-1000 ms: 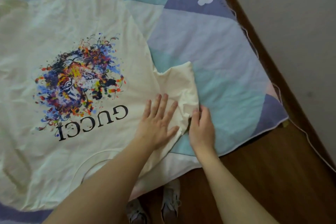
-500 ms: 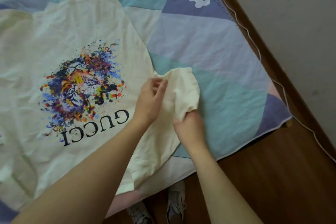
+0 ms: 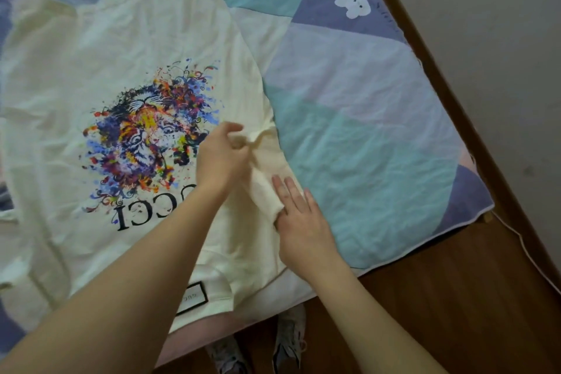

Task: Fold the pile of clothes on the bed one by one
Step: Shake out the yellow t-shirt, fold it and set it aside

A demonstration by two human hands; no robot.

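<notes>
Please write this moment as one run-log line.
left hand: pinches sleeve | right hand: flat on T-shirt | bed sheet

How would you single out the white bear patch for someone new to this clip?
Start at the patchwork bed cover, then go to its far right corner beside the wooden bed frame. On the dark purple panel sits a small white bear face, the cover's only figure.

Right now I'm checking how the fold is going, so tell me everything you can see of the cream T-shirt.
The T-shirt is cream, soft, wrinkled cotton-looking cloth, spread print-up on the bed sheet, collar toward the person. A multicoloured splatter tiger face sits mid-chest above black lettering, upside down from here. A black-bordered label shows inside the collar. The left hand pinches the sleeve cloth, drawing it inward over the body; the right hand lies flat on the sleeve fold at the shirt's edge.
</notes>
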